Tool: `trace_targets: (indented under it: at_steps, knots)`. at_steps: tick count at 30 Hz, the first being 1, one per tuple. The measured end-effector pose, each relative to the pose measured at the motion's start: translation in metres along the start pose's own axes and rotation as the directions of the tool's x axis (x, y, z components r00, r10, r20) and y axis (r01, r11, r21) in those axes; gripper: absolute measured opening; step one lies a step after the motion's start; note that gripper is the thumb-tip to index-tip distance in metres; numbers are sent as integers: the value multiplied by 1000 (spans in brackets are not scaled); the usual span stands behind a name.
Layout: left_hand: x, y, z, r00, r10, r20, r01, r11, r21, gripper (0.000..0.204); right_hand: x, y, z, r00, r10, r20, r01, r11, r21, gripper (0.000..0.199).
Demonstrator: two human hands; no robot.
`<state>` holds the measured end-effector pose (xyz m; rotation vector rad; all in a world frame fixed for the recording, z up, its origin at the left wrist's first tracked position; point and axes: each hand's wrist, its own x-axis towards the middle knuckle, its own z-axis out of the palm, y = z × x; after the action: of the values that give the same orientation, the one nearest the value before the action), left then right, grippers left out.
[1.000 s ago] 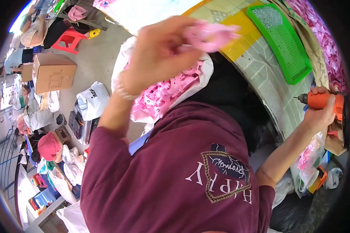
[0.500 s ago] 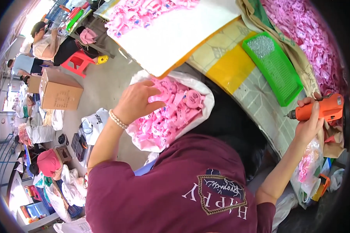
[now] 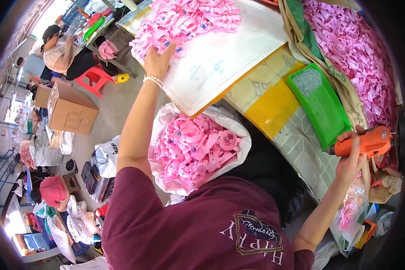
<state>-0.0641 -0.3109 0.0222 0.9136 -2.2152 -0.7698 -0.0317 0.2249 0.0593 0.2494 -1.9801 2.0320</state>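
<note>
The left hand [image 3: 156, 63], in the upper middle of the frame, has its fingers stretched and loosely spread, released rather than clenched. The fingertips reach into the near edge of a heap of pink plastic parts [image 3: 184, 20] lying on a white sheet [image 3: 220, 63]. Whether a fingertip has hooked one of the pieces I cannot tell; the parts crowd too closely there. A bead bracelet [image 3: 153, 80] circles the wrist, which sits right at the sheet's lower left edge, with bare floor open to its left.

The right hand [image 3: 353, 157], at the right of the frame, is clenched around an orange power screwdriver [image 3: 366, 141], fingers wrapped over the body, its tip pointing toward frame left. It sits just below the near corner of a green tray [image 3: 324, 108], whose far end holds a small pile of grey screws [image 3: 307, 81]. Between tray and hand there is little room; the tiled tabletop [image 3: 297, 144] to the left of the tool lies open.

In the middle of the frame, below the sheet's edge, a white bag [image 3: 238, 153] stands open, filled with more pink parts [image 3: 193, 148]. A second large mass of pink pieces [image 3: 351, 54] fills the upper right. At the left, a cardboard box [image 3: 72, 110] and a red stool [image 3: 94, 78] stand on the floor, well apart from both hands.
</note>
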Motion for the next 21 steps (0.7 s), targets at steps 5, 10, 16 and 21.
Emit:
trace_targets:
  at_steps: [5, 10, 16, 21]
  knots:
    - [4, 16, 12, 978, -139, 156, 157, 982, -107, 52, 5, 6, 0, 1000, 13, 1, -13, 999, 33, 41]
    - [4, -2, 19, 953, -169, 253, 269, 855, -444, 36, 3, 9, -5, 1000, 8, 3, -9, 999, 34, 42]
    - [1, 1, 11, 903, -210, 374, 387, 776, -498, 35, 2, 11, -10, 1000, 13, -15, -13, 1000, 24, 41]
    - [11, 2, 8, 863, -348, 367, 493, 736, -463, 37, 1, 10, -8, 1000, -3, -2, 3, 1000, 22, 39]
